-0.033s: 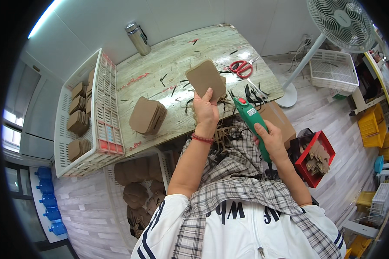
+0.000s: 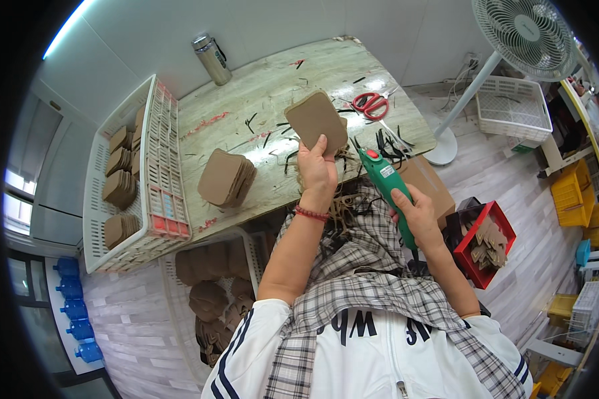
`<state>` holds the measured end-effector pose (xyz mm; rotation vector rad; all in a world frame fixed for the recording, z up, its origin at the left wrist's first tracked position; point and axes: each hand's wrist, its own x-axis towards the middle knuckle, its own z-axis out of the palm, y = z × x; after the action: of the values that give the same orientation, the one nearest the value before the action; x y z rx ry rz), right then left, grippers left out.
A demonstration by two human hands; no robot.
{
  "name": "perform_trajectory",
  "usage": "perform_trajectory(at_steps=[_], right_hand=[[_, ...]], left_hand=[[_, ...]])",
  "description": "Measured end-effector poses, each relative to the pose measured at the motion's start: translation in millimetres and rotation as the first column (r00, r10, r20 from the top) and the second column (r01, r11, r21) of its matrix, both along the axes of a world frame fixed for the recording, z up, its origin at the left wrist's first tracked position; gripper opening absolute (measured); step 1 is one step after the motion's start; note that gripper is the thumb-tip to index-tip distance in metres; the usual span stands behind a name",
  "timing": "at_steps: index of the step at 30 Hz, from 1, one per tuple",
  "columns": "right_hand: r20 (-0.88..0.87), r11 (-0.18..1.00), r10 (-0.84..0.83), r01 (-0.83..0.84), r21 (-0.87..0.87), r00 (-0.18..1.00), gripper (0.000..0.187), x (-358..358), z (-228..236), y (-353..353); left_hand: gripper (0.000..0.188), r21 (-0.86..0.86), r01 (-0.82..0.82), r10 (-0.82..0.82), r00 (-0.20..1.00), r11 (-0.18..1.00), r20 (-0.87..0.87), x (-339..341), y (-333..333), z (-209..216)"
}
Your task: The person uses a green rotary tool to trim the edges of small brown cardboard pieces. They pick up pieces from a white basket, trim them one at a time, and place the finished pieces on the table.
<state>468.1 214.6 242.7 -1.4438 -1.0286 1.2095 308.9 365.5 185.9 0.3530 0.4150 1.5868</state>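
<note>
My left hand [image 2: 317, 166] is closed on a brown rounded-square fabric piece [image 2: 315, 120], holding it up over the table's front part with the thumb across its lower edge. A second brown edge shows behind it; how many layers there are I cannot tell. In my right hand [image 2: 416, 211] are green electric scissors [image 2: 384, 174] with a red button, my fingers wrapped round the body. Their dark tip points up and away, a little right of the fabric piece and apart from it. A stack of similar brown pieces [image 2: 225, 178] lies on the table, left of my left hand.
Red-handled scissors [image 2: 371, 106] and black scraps [image 2: 389, 143] lie on the table [image 2: 246, 100]. A steel flask [image 2: 212, 60] stands at the back. Stacked pieces fill a white crate [image 2: 163, 166] at left. Right are a fan [image 2: 489, 90] and a red box [image 2: 504, 223] of brown offcuts.
</note>
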Motion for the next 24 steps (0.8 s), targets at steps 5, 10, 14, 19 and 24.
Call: perform_trajectory(at_steps=[5,10,14,19,24], right_hand=[[-0.007,1.000,0.000,0.000,0.001,1.000,0.034,-1,4,1],[-0.012,1.000,0.010,-0.010,0.019,1.000,0.035,0,7,2],[-0.008,0.999,-0.005,0.006,0.046,1.000,0.035,1,11,4],[0.010,0.997,-0.024,0.023,0.075,1.000,0.035,6,12,12],[0.004,1.000,0.000,0.000,0.020,1.000,0.037,13,24,17]], left_hand=[[0.031,-0.012,0.085,-0.082,0.986,0.996,0.147,2,-1,-2],[0.035,-0.019,0.114,-0.109,0.980,0.993,0.166,9,-5,-4],[0.038,-0.031,0.145,-0.141,0.983,0.989,0.115,13,-14,-6],[0.036,-0.007,0.206,-0.204,0.975,0.979,0.087,19,-31,-3],[0.034,0.024,0.268,-0.269,0.962,0.963,0.037,17,-35,-14]])
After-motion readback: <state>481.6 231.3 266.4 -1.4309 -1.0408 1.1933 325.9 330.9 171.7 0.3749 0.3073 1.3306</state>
